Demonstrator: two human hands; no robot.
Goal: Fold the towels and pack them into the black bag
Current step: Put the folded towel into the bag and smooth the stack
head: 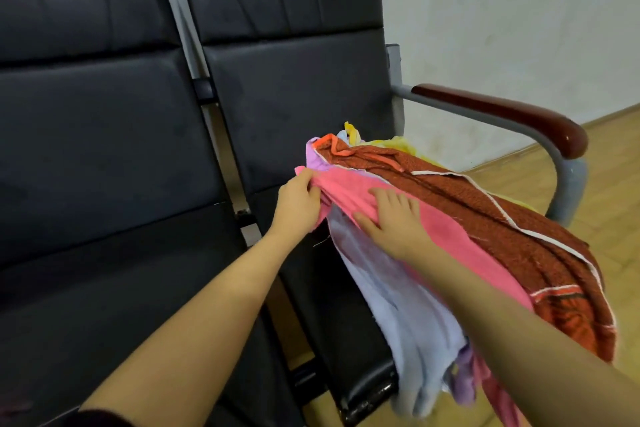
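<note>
A heap of towels lies on the right black seat and hangs over its front edge. A pink towel [349, 192] lies in the middle of the heap, a rust-red towel [485, 215] with a white edge lies on its right side, and a pale blue towel [408, 308] hangs below. A bit of yellow towel [398, 142] shows at the back. My left hand [298, 201] grips the pink towel's left end. My right hand [394, 218] rests flat on the pink towel, fingers spread. No black bag is in view.
Two black padded seats [104, 149] stand joined side by side, and the left one is bare. A grey metal armrest with a dark red wooden top [512, 114] borders the right seat. Beyond it are a white wall and a wooden floor [609, 184].
</note>
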